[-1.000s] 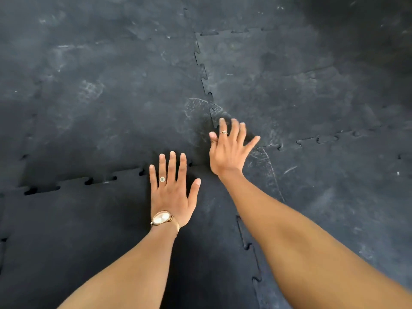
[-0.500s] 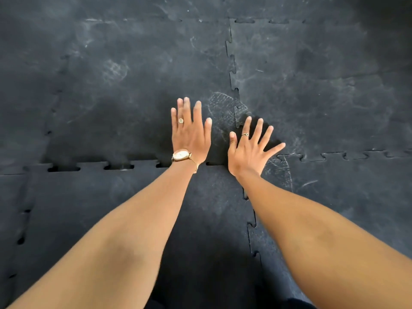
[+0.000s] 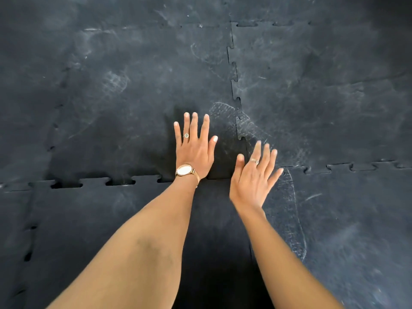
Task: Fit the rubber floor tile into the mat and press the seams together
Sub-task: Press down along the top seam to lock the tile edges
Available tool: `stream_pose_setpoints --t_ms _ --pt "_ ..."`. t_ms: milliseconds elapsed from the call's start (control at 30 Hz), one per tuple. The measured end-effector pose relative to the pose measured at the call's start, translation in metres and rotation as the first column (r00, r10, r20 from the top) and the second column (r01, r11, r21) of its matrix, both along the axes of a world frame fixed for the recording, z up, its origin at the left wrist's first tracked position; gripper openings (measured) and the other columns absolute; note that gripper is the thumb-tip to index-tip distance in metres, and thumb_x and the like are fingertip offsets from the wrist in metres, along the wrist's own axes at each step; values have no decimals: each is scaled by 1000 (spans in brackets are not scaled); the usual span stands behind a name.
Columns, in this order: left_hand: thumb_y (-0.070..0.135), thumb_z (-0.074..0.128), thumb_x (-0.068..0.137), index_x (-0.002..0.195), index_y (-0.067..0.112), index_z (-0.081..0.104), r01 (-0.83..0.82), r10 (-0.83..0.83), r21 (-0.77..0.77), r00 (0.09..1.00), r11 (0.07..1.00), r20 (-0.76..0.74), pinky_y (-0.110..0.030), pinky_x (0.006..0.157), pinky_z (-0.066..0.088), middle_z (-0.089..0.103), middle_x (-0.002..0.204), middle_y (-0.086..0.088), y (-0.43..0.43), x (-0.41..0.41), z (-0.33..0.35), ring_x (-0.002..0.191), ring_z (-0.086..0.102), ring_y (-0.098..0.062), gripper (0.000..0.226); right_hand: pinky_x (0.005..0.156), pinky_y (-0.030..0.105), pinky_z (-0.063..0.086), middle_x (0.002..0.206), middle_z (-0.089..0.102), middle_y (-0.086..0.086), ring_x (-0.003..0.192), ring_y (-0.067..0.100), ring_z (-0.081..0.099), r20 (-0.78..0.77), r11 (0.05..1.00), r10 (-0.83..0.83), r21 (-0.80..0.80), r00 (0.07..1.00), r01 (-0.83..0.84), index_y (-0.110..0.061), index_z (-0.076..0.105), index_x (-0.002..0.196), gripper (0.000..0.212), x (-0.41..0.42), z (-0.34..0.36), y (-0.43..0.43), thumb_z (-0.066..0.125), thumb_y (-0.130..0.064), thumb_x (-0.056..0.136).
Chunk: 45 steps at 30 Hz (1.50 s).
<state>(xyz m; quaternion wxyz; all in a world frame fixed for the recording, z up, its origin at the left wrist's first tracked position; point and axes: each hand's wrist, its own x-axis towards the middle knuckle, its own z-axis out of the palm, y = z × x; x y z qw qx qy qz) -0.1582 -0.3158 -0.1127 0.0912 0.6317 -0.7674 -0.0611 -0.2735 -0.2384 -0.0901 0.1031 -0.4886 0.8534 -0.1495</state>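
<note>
I press the seams: my left hand lies flat, fingers spread, on the rubber floor tile; my right hand hovers open at 4 o'clock. Next: the 9 o'clock seam (gaps visible).

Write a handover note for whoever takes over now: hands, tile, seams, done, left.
Left hand: open, flat on the far tile just past the horizontal seam.
Right hand: open, tilted over the corner where the seams meet; contact unclear.
Near rubber tile: in place in the mat.
Done: seam right of the hands looks closed.
Left: seam left of the hands shows open gaps; press it down.
</note>
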Motion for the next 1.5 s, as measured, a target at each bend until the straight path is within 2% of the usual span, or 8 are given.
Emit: stream_pose_setpoints --t_ms 100,200,300,600,733,900,1067,1500 --pt "36 25 102 144 7 39 -16 12 -18 972 1000 -236 -54 117 16 36 150 -19 1 4 9 145 21 -36 53 117 58 1 161 14 7 149 27 1 -57 990 29 -136 998 -37 -14 17 153 64 -9 14 -26 15 -49 100" --pt "30 33 101 141 8 44 -91 57 -89 945 992 -321 -47 120 9 35 151 -18 11 28 8 145 18 -35 47 114 64 -1 162 4 6 148 32 -8 -196 955 289 127 937 -267 -20 7 154 70 -8 -13 -24 3 -59 96" --pt "31 34 101 142 7 41 -119 94 -123 976 985 -194 -48 120 7 30 153 -19 23 64 8 146 14 -36 48 112 66 -4 162 -5 4 146 34 -14 -198 920 343 268 918 -286 -24 -2 154 71 -12 -31 -25 -1 -62 94" --pt "67 6 93 154 20 -3 -266 236 108 943 958 233 -61 115 -3 -6 161 -16 27 96 -7 148 -8 -33 78 114 63 -2 162 -3 9 148 29 -9 -161 987 144 89 976 -131 -7 -3 152 73 18 -28 -6 14 -54 98" --pt "60 10 96 154 16 -1 -240 222 100 962 966 158 -60 116 2 -2 161 -17 27 100 -4 148 -4 -32 74 117 59 4 161 7 9 149 27 1 -41 963 257 91 965 -253 -9 10 153 68 98 -20 78 16 -50 99" --pt "46 20 99 153 9 3 -81 114 136 960 987 -257 -41 120 -8 -1 162 -12 48 124 11 148 -9 -24 69 115 62 3 162 8 2 149 30 2 -95 926 349 190 932 -327 -19 14 154 63 104 -26 96 21 -51 99" --pt "52 15 99 152 3 15 -157 136 111 974 981 182 -47 120 7 12 160 -14 126 181 1 148 5 -27 73 114 64 3 162 7 0 148 30 0 -82 911 370 226 925 -344 -20 14 154 63 108 -21 95 18 -51 99" --pt "48 16 100 155 27 6 -88 62 125 979 988 194 -50 120 6 4 162 -8 147 183 -1 149 -1 -28 59 115 62 0 162 7 -1 149 29 -1 -143 932 335 200 931 -304 -23 11 154 64 111 -26 93 13 -54 97"
